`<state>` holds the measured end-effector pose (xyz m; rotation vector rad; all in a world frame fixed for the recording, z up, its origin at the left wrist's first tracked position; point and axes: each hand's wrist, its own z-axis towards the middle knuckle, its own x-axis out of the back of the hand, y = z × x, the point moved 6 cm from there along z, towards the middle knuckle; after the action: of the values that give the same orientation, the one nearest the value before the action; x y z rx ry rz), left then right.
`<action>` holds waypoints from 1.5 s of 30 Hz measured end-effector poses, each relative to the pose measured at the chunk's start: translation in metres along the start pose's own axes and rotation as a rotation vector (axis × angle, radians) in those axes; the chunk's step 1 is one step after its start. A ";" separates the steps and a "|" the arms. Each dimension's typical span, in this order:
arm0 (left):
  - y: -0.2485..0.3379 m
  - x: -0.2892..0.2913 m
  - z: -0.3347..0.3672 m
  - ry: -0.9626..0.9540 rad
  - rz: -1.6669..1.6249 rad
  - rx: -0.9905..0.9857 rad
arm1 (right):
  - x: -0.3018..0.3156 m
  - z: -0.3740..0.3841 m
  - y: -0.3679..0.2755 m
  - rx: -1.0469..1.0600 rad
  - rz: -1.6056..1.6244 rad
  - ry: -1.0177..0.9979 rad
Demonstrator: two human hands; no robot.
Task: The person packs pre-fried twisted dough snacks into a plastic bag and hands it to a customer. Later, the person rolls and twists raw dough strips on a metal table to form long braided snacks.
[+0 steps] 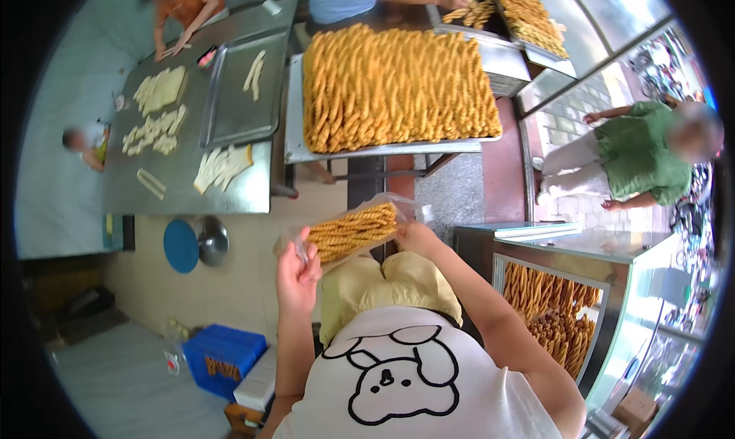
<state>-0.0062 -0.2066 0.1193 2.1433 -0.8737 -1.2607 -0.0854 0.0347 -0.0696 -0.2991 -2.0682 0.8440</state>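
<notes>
A clear plastic bag filled with golden fried dough twists [354,231] lies lengthwise between my hands, held in front of my waist. My left hand [298,269] is closed on the bag's left end, its fingers bent up around the crumpled plastic. At the opposite end my right hand [413,238] grips the bag, with its fingertips partly hidden behind the plastic. Ahead of the bag, a big tray is piled with rows of fried dough twists [398,87] on a metal stand.
At left, a steel table [253,194] bears raw dough strips [159,91], a flat metal tray [243,94] and white gloves [222,167]. Two people work beyond. A glass case [589,251] with more twists stands right. A blue stool [180,246] and a blue crate [222,359] are lower left.
</notes>
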 end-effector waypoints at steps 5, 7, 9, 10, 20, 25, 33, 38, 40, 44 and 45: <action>-0.032 0.018 0.024 0.077 0.041 0.185 | 0.039 -0.046 0.009 -0.033 0.074 0.242; -0.046 0.024 0.036 0.065 0.037 0.264 | 0.043 -0.061 0.016 -0.096 0.082 0.315; -0.061 0.024 0.050 0.028 0.049 0.335 | 0.047 -0.079 0.022 -0.145 0.106 0.384; -0.065 0.027 0.056 0.009 0.053 0.358 | 0.048 -0.086 0.022 -0.157 0.120 0.401; -0.094 -0.020 0.074 -0.092 -0.067 0.547 | 0.061 -0.148 0.057 -0.313 0.211 0.417; -0.110 -0.067 0.077 -0.141 -0.102 0.536 | 0.092 -0.163 0.083 -0.312 0.250 0.498; -0.136 -0.164 0.088 -0.134 -0.093 0.443 | 0.139 -0.160 0.156 -0.318 0.299 0.497; -0.179 -0.207 0.104 -0.174 -0.071 0.484 | 0.186 -0.151 0.204 -0.271 0.251 0.534; -0.199 -0.230 0.113 -0.190 -0.079 0.514 | 0.200 -0.149 0.229 -0.336 0.249 0.567; -0.228 -0.293 0.120 -0.178 -0.105 0.555 | 0.215 -0.153 0.264 -0.475 0.218 0.755; -0.229 -0.311 0.120 -0.156 -0.114 0.553 | 0.218 -0.153 0.267 -0.480 0.214 0.817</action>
<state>-0.1639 0.1641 0.0841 2.5689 -1.3046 -1.3753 -0.1201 0.4101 -0.0477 -0.9640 -1.4352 0.2399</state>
